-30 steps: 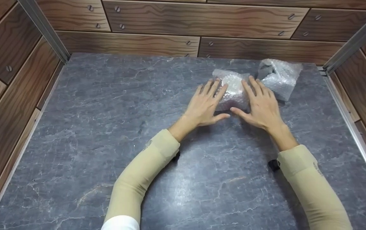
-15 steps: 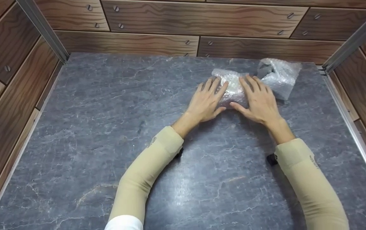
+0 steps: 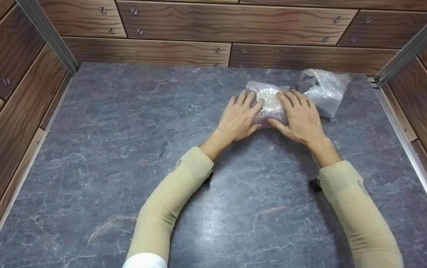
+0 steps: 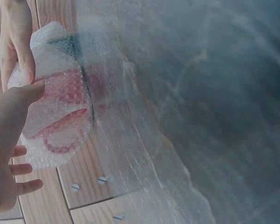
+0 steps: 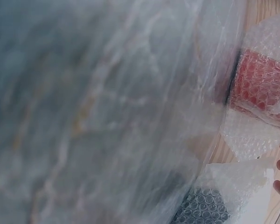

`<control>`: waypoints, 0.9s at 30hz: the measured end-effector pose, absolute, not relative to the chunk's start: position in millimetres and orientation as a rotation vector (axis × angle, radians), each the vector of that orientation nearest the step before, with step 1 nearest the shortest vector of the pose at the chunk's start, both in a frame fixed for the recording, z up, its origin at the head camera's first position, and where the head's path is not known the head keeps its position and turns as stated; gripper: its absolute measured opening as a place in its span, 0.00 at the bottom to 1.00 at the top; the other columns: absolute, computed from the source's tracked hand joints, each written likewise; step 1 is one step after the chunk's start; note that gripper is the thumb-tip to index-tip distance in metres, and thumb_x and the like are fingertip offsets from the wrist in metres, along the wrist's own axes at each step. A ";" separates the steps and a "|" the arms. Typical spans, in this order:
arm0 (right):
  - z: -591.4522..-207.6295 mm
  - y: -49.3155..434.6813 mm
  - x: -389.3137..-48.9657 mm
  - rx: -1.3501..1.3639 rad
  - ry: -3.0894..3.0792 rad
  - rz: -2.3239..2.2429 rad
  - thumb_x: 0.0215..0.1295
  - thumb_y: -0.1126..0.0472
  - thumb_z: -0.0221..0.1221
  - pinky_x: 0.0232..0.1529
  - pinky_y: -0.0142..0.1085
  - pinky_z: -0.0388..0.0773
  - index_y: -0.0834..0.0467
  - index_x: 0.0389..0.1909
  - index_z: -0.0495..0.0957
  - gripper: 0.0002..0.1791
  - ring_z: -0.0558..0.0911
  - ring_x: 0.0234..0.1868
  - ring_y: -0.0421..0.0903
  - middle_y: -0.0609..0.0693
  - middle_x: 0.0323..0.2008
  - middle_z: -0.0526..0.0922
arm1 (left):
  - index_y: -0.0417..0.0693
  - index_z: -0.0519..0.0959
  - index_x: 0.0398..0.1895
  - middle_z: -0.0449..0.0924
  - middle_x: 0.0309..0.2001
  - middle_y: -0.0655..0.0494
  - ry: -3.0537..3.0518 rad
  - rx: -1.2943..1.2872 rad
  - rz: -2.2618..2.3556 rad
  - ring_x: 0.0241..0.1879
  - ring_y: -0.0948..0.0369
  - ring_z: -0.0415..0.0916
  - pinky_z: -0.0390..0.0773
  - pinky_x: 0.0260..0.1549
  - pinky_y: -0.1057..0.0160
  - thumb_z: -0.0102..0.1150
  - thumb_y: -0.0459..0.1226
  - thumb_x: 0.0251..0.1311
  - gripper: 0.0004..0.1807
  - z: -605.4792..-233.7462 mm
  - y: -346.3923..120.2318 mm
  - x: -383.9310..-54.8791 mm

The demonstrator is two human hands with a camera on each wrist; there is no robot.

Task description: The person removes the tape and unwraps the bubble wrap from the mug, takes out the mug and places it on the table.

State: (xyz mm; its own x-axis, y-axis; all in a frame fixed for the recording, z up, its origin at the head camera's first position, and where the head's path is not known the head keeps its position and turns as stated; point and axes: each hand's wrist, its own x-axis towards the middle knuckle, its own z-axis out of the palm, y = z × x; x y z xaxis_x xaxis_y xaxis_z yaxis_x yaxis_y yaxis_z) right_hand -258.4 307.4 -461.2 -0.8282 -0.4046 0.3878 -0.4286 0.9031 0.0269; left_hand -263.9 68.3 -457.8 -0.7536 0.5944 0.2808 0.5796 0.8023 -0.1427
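Observation:
A bubble-wrapped package lies toward the back right of the table, with red and white showing through the wrap. My left hand rests along its left side, fingers extended and spread. On the opposite side, my right hand touches the package with straight fingers, its thumb pointing in at the front. In the left wrist view, the thumb of the left hand overlaps the wrapped package, and a red ring shape shows through the wrap. The right wrist view catches the red part of the package and some fingertips.
Behind my right hand lies a second piece of bubble wrap, crumpled and dark inside. The table has a dark marbled top. Wood-patterned walls stand on three sides, and a metal rail runs along the right edge.
Both hands have drawn slightly inward around the package, the right one shifting left. The left thumb has moved forward, nearer the package. The second piece of bubble wrap stays in place.

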 end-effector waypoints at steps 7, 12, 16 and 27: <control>-461.2 306.6 -259.7 0.619 -2.669 0.044 0.67 0.30 0.58 0.74 0.63 0.68 0.58 0.75 0.67 0.47 0.71 0.73 0.66 0.65 0.70 0.74 | 0.58 0.64 0.75 0.64 0.76 0.46 -2.640 -0.896 0.068 0.78 0.46 0.65 0.78 0.70 0.47 0.58 0.66 0.67 0.41 -457.7 68.0 -264.8; -461.9 305.0 -258.4 0.620 -2.667 0.027 0.67 0.30 0.57 0.74 0.64 0.68 0.59 0.75 0.67 0.46 0.72 0.72 0.66 0.65 0.69 0.75 | 0.58 0.64 0.75 0.64 0.77 0.47 -2.659 -0.910 0.083 0.78 0.46 0.63 0.77 0.71 0.47 0.56 0.65 0.69 0.39 -456.4 66.1 -263.9; -462.3 302.1 -256.3 0.625 -2.666 0.023 0.68 0.29 0.56 0.73 0.63 0.69 0.59 0.75 0.67 0.47 0.72 0.72 0.66 0.65 0.69 0.75 | 0.58 0.63 0.75 0.62 0.79 0.46 -2.688 -0.922 0.091 0.80 0.46 0.62 0.74 0.74 0.47 0.56 0.64 0.70 0.38 -455.2 63.6 -263.1; -464.0 295.9 -249.0 0.643 -2.610 -0.002 0.67 0.28 0.54 0.69 0.63 0.73 0.60 0.73 0.68 0.47 0.75 0.69 0.66 0.65 0.67 0.77 | 0.57 0.64 0.75 0.63 0.79 0.46 -2.686 -0.950 0.136 0.80 0.45 0.62 0.74 0.74 0.47 0.54 0.65 0.71 0.37 -452.5 55.9 -257.3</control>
State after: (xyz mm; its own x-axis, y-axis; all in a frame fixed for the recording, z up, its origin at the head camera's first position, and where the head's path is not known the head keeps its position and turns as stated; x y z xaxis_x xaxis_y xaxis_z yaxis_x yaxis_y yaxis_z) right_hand -249.0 295.9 -464.0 -0.7901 -0.4414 0.4253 -0.4406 0.8914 0.1064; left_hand -257.3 55.9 -452.5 -0.7414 0.6278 0.2372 0.6005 0.7784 -0.1831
